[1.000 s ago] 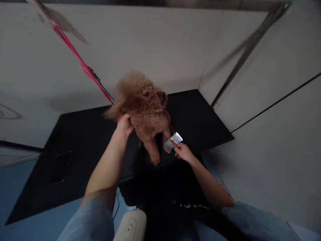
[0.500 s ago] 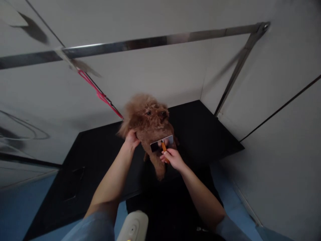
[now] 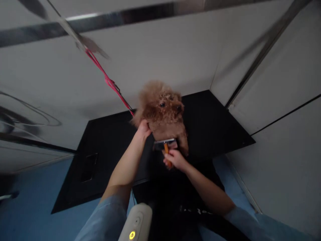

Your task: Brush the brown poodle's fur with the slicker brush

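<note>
A brown, curly-coated poodle [image 3: 167, 115] is on the black grooming table, its head turned toward the right. My left hand [image 3: 144, 129] holds it at the side of the neck below the ear, the fingers partly buried in fur. In my right hand [image 3: 175, 159] is a slicker brush [image 3: 166, 144] with a wide flat metal head and an orange-brown handle. My fingers are wrapped round that handle. The brush head is just below the dog's chest, by its front leg; whether the pins touch the coat I cannot tell.
A pink grooming leash [image 3: 110, 82] runs from the metal bar [image 3: 120, 18] down behind the dog. The black table [image 3: 105, 140] stands against pale walls. A white device with a yellow light [image 3: 136, 222] is close to me at the bottom. Grey cables [image 3: 32, 110] hang at left.
My right hand has drawn the brush from the dog's chest to a little below it, its head now more level. The view has shifted; my left hand keeps its hold at the neck.
</note>
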`<action>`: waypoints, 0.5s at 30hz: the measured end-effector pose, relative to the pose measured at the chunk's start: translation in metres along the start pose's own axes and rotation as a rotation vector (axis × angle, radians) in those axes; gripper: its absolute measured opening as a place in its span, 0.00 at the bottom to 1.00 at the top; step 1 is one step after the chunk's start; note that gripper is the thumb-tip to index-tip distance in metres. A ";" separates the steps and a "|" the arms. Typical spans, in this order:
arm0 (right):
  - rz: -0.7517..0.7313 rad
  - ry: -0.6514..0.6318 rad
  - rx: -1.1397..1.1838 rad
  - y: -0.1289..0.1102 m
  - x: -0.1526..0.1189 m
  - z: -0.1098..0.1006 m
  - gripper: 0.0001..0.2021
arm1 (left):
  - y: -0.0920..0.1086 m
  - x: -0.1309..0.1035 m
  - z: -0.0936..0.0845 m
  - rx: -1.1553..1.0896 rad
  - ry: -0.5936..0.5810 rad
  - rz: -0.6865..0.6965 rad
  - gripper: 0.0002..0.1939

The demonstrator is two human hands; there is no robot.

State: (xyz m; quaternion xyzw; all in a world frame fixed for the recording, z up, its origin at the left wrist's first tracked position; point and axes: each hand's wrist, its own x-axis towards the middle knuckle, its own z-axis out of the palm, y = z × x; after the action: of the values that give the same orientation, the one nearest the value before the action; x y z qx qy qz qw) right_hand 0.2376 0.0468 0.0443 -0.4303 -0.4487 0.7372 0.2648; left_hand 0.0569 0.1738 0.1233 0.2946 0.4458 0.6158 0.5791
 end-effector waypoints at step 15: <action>0.400 -0.066 -0.012 0.062 -0.037 -0.027 0.11 | 0.007 -0.010 0.017 0.014 -0.140 0.077 0.17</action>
State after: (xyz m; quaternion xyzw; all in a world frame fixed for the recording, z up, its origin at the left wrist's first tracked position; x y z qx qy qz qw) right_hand 0.2784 0.0017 -0.0022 -0.4882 -0.3670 0.7860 0.0955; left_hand 0.0706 0.1677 0.1383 0.3580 0.3968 0.6123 0.5827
